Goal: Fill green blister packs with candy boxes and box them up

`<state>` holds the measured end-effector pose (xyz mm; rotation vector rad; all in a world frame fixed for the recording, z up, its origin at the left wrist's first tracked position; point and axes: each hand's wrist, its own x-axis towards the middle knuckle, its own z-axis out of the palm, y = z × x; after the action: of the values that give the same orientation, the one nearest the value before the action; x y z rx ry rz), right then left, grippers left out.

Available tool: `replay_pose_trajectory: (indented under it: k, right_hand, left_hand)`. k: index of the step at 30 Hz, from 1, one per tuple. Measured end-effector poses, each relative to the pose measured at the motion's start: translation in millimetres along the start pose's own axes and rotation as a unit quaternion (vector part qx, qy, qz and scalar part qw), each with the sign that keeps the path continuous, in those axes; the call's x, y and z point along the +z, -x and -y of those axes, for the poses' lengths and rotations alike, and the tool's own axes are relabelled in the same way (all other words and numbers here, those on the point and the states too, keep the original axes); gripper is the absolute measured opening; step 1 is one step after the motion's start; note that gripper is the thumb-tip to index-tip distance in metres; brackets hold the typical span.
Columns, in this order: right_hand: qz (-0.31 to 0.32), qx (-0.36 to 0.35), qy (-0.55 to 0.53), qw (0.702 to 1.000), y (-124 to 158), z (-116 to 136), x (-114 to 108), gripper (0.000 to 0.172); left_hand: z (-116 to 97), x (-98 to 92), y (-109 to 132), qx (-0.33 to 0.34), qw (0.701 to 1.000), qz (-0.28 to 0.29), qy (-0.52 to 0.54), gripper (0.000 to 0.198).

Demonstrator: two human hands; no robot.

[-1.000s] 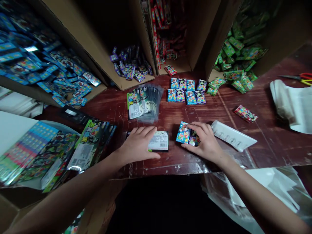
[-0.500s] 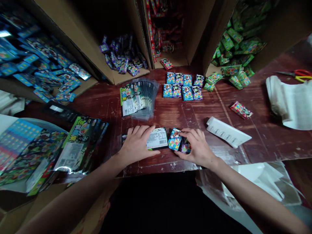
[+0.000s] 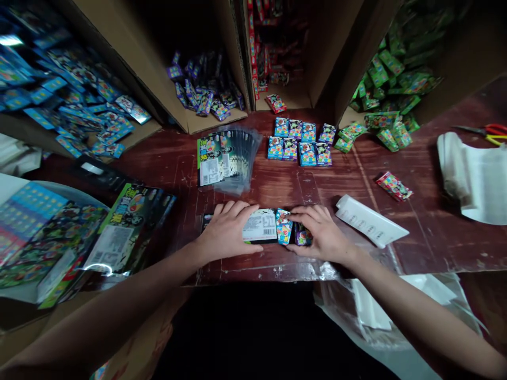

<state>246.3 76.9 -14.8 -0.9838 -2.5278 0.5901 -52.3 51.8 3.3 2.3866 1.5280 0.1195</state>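
Near the table's front edge, my left hand (image 3: 228, 231) lies across a flat plastic pouch (image 3: 259, 226) with a black, white and green print and a barcode. Its fingers are on the far edge and its thumb on the near one. To the right, my right hand (image 3: 320, 232) grips small cartons between thumb and fingers: a blue one (image 3: 284, 227) and a purple one (image 3: 302, 235), partly hidden by the fingers. The blue carton touches the pouch's right end and leans slightly; whether its edge is inside, I cannot tell.
Blue and purple cartons (image 3: 308, 153) stand in two rows beyond my hands, beside fanned pouches (image 3: 227, 161). Open cardboard boxes (image 3: 216, 124) hold blue, purple, red and green cartons. A folded white sheet (image 3: 370, 221), a red packet (image 3: 394, 186) and pliers (image 3: 485, 132) lie right; more pouches (image 3: 122, 227) left.
The blue carton has gone from slightly apart to against the pouch's right end, tilting a little. Both hands stay on their things. The whole view has shifted slightly.
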Motion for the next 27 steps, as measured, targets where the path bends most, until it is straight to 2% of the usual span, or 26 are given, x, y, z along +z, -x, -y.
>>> replay_pose_trajectory:
  k: [3, 5, 12, 15, 20, 24, 27]
  right_hand:
    - [-0.056, 0.040, 0.042, 0.997, -1, 8, 8, 0.057]
    - [-0.059, 0.043, 0.053, 0.996, -1, 12, 11, 0.055]
    - [0.013, -0.007, 0.005, 1.000, -8, 10, 12, 0.061]
    - [0.012, -0.008, 0.003, 1.000, -9, 11, 15, 0.062]
    - [-0.009, 0.035, 0.016, 0.999, -9, 17, 18, 0.069]
    - [-0.008, 0.046, -0.001, 0.999, -9, 10, 8, 0.064]
    - [0.037, -0.007, -0.026, 0.999, -12, 1, -6, 0.064]
  left_hand:
    - [-3, -0.1, 1, -0.036, 0.999, -0.023, -0.015, 0.101]
    - [-4, 0.4, 2, -0.045, 0.998, -0.030, -0.020, 0.100]
    - [3, 5.1, 1, 0.011, 1.000, -0.016, -0.020, 0.102]
    - [7, 6.4, 1, 0.028, 0.999, -0.010, -0.018, 0.103]
    - [7, 6.5, 1, 0.021, 0.999, -0.017, -0.018, 0.104]
    - [9, 5.2, 1, 0.003, 1.000, -0.023, -0.010, 0.104]
    - [13, 3.2, -1, 0.012, 1.000, -0.007, 0.004, 0.104]
